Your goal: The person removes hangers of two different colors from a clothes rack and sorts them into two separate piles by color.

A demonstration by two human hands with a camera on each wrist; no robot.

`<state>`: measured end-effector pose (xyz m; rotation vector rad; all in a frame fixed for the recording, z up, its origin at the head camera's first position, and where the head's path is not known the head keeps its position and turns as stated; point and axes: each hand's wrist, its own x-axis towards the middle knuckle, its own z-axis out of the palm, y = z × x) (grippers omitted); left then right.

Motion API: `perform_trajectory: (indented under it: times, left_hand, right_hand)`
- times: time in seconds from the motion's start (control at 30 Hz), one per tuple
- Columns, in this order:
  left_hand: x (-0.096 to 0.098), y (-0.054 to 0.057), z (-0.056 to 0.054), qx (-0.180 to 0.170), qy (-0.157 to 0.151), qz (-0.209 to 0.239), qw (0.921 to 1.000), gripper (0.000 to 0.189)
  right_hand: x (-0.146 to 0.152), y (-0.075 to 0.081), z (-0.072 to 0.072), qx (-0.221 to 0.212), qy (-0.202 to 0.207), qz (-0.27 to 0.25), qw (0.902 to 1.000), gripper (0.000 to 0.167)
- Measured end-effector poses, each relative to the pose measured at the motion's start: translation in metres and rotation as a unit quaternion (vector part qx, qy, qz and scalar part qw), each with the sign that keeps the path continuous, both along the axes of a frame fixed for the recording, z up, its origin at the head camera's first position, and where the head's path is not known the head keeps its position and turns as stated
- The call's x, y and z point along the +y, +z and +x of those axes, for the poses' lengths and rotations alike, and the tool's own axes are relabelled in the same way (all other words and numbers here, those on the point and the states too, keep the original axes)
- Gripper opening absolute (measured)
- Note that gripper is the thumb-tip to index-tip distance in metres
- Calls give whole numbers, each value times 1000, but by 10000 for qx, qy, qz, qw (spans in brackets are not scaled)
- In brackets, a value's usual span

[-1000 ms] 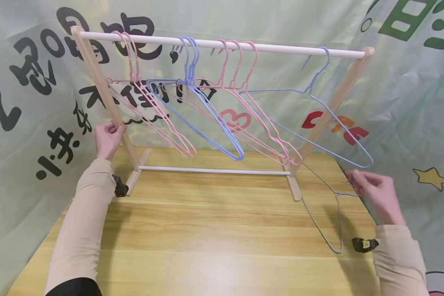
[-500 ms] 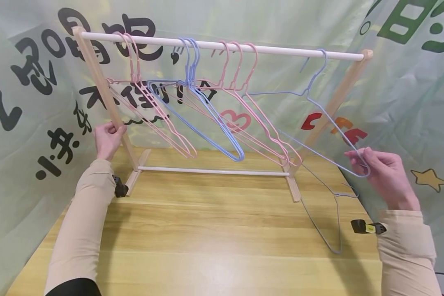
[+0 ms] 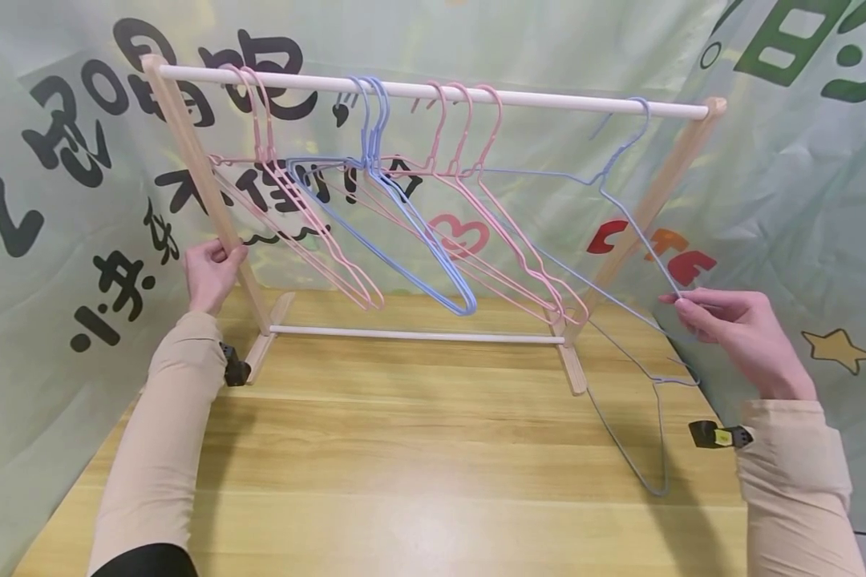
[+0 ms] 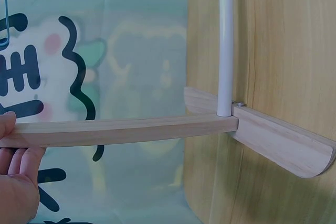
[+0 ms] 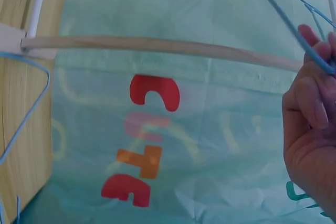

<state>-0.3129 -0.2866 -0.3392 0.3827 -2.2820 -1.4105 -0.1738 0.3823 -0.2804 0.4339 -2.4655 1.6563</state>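
Note:
A small clothes rack with wooden posts and a white top bar (image 3: 563, 98) stands on the table. My left hand (image 3: 211, 276) grips its left post (image 3: 202, 180), thumb on one side and fingers on the other in the left wrist view. The right hand (image 3: 746, 332) pinches the right end of a blue hanger (image 3: 638, 228), whose hook goes over the top bar near the right post. In the right wrist view, that hanger's wire (image 5: 286, 19) runs into my fingers; its end is hidden behind the hand. Pink hangers (image 3: 515, 232) hang left of it.
Two pink hangers (image 3: 310, 220) hang at the bar's left, with a bunch of blue hangers (image 3: 447, 268) mid-bar. Another blue-grey hanger (image 3: 660, 429) lies on the table beside the rack's right foot (image 3: 573, 369). A printed cloth (image 3: 830, 264) surrounds the table.
My right hand has risen from near the lying hanger and now pinches the end of the hanging blue hanger. That hanger's hook has shifted slightly right. The left hand stays put.

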Motion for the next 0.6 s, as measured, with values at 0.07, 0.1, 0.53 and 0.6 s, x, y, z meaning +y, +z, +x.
perform_trajectory:
  times: [0.07,0.1,0.53,0.6]
  left_hand:
    - [0,0,0,17,0,47,10000,41]
    - [0,-1,-1,16,-1,59,10000,41]
    - [-1,0,0,63,33,84,9999,39]
    - [0,0,0,38,40,79,10000,40]
  right_hand:
    - [2,1,1,-13,-433,625,9971,26]
    - [2,1,0,34,-522,752,9958,26]
    - [-9,-3,-8,1969,-2169,3201,9010,16]
    - [-10,-4,-9,2130,-2263,3317,8907,18]
